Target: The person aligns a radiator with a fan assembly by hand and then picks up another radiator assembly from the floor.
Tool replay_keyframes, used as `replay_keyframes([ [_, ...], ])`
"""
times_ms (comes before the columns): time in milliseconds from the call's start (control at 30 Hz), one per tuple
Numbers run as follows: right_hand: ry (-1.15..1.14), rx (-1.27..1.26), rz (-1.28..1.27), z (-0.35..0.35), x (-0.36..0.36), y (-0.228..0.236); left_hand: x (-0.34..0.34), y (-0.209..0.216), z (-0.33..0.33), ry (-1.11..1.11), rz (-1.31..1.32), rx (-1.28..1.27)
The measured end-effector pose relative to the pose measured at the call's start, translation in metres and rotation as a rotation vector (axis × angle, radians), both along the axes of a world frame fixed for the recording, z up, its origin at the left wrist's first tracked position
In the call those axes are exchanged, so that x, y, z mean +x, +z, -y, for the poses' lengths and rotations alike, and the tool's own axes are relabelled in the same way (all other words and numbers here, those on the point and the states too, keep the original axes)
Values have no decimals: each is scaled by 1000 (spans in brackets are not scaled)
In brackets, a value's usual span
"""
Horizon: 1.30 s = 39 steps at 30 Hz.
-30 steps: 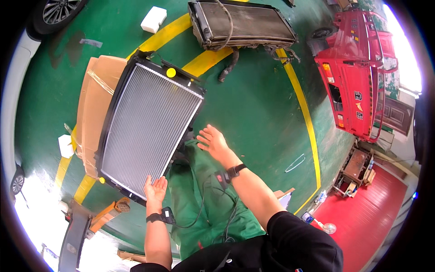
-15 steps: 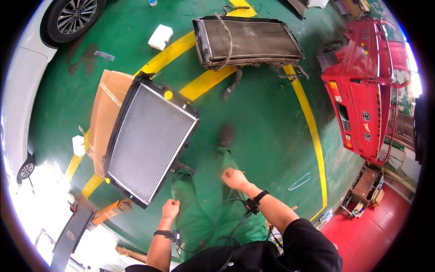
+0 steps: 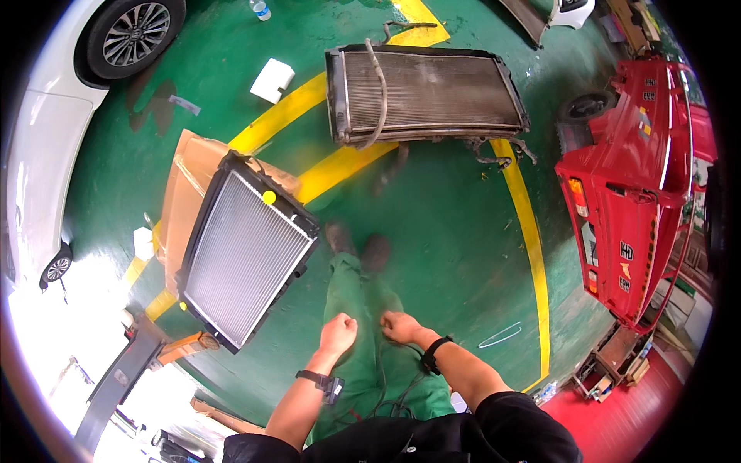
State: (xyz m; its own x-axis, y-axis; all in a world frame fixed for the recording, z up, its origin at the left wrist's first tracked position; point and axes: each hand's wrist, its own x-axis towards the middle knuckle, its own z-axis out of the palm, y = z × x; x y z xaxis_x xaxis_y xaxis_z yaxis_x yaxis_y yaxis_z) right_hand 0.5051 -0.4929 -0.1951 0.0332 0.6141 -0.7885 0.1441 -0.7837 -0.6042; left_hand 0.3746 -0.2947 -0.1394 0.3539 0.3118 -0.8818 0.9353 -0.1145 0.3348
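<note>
Both my hands hang in front of my green trousers (image 3: 363, 370), fingers curled in. My left hand (image 3: 338, 333) is a loose fist with no object showing in it. Close by on its right, my right hand (image 3: 399, 327) is also closed, with nothing visible between the fingers. Each wrist wears a dark band, and thin cables run down by my legs. Nearest to my left hand, on the left, a clean silver radiator (image 3: 245, 251) with a black frame and yellow caps lies partly over a flattened cardboard sheet (image 3: 179, 181). Ahead lies a dusty brown radiator (image 3: 432, 91) with a hose across it.
A white car (image 3: 50, 131) stands at the left and a red vehicle (image 3: 625, 185) at the right. White foam blocks (image 3: 272, 80) and a plastic bottle (image 3: 261, 9) lie on the green floor. A grey lift arm (image 3: 120, 378) is at lower left, a crate (image 3: 617, 351) at lower right.
My left hand has moved right and forward, closer to my right hand. My feet have shifted side by side. The silver radiator sits slightly further left in view, the brown one slightly lower.
</note>
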Motion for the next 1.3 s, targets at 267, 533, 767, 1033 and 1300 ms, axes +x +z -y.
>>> replay_keyframes([
  [267, -81, 124, 467, -78, 134, 33, 88, -37, -15, -403, 70, 155],
  [533, 95, 161, 507, -67, 208, 4, 151, -42, -14, -342, -6, 214],
  [767, 112, 152, 538, -45, 312, -13, 212, -64, 31, -241, -127, 287],
  [1033, 201, 183, 479, -35, 395, -18, 294, -49, 62, -78, -236, 338],
  [1300, 335, 208, 472, -33, 405, -25, 324, -48, 95, 73, -256, 298],
])
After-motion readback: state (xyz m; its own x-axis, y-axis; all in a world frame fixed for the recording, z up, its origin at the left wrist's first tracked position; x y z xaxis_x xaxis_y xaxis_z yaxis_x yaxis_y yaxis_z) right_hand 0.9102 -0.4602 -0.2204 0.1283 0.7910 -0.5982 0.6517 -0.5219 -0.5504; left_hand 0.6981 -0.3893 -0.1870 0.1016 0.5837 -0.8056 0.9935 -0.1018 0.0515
